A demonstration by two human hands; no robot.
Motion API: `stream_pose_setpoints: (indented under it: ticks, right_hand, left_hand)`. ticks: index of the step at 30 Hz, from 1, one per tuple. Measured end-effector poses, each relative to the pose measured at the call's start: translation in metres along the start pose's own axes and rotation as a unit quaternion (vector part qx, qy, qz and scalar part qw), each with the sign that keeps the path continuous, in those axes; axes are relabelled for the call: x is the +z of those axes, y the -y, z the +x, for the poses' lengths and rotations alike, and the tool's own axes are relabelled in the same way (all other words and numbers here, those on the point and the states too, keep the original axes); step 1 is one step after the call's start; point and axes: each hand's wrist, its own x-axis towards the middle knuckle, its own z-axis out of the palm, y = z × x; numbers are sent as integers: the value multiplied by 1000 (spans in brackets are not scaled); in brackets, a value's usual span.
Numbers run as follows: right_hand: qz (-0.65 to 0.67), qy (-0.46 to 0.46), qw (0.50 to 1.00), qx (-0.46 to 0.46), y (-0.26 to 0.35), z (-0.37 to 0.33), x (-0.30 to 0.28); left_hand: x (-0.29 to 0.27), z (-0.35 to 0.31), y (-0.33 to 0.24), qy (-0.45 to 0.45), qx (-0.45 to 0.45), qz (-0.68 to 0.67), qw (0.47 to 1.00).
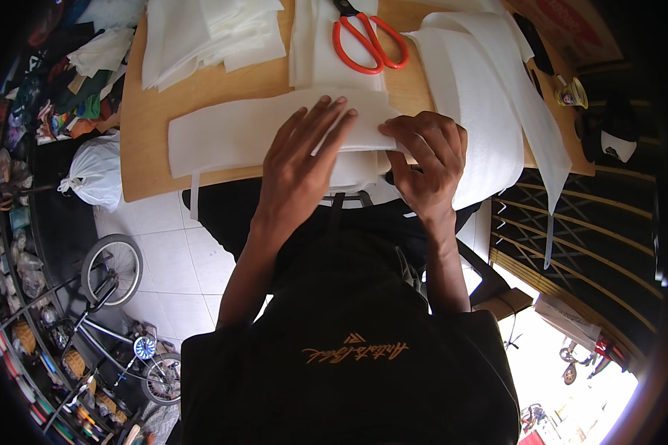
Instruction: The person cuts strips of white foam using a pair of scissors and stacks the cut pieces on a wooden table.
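Observation:
A white strip of thin sheet material lies along the front of the wooden table. My left hand rests flat on it with fingers stretched out. At the strip's right end, my right hand pinches the edge between thumb and fingers, where the material looks folded or layered. Just beyond my hands lie scissors with red handles, on top of another white piece. Part of the strip is hidden under my left hand.
A stack of white sheets sits at the back left. On the right, a wide white roll of material drapes over the table's edge. A small yellow cup stands far right. A white bag and a bicycle are on the left.

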Motion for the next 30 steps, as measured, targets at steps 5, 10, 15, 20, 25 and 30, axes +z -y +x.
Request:
stream_pose_setpoints:
  ticks: [5,10,15,20,25,30]
  right_hand:
    - [-15,-22,999,-42,1,2,-6]
    - [-58,-31,997,-39,-14,-9,-17]
    - [-42,-23,998,-37,-19,-9,-8]
    - [-16,-4,1000,19,-16,-5,0]
    - [3,38,999,35,-14,-5,2]
    - [29,48,997,47,-16,-6,5]
  left_hand:
    - [-24,-4,40,-89,25,-3,996]
    - [-68,-43,93,-74,-72,93,990]
    - [-90,-60,117,-111,-116,116,980]
    - [-90,-63,119,-70,-231,108,964]
    - [-80,-103,85,-298,-308,131,894]
    - [5,-185,73,-153,-362,64,917]
